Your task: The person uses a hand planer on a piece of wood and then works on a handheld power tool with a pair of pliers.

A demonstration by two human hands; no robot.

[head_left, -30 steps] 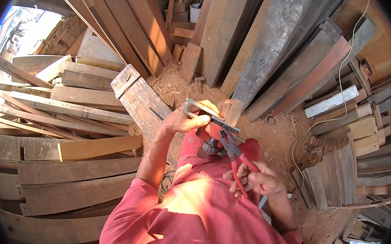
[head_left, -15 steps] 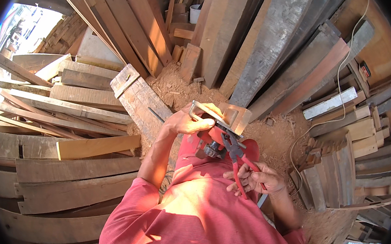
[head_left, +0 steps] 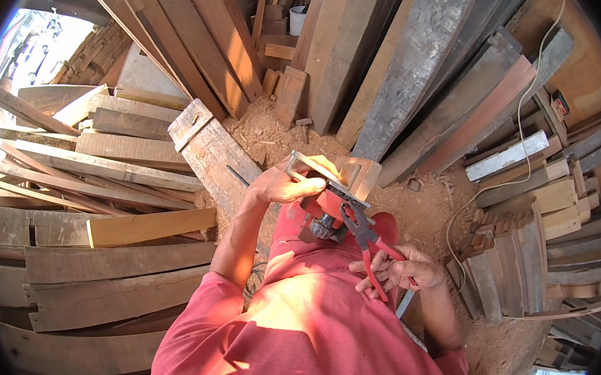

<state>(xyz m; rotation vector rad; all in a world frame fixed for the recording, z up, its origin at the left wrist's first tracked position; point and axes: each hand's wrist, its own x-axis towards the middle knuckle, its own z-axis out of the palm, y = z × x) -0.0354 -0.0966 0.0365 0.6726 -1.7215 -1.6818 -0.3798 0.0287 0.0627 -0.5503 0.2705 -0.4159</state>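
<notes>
In the head view I see my left hand (head_left: 283, 186) gripping a red power tool (head_left: 327, 204) by its flat metal base plate (head_left: 347, 190), which faces up and has a pale bracket. A dark knurled fitting (head_left: 322, 225) hangs beneath the red body. My right hand (head_left: 407, 272) is closed round red-handled pliers (head_left: 367, 243), whose dark jaws are at the edge of the base plate; whether they grip a part there is too small to tell. The tool is held over my lap.
Tall boards (head_left: 340, 55) lean ahead of me. Stacked planks (head_left: 114, 278) fill the left, and shorter offcuts (head_left: 549, 209) the right. A worn plank (head_left: 210, 158) lies on the sawdust-covered floor (head_left: 421, 198). A pale cord (head_left: 501, 187) runs down the right side, and a white bucket (head_left: 298, 19) stands far back.
The tool shifted slightly right, then slightly back left. My right hand with the pliers has moved a little right and up, the pliers' jaws staying at the base plate.
</notes>
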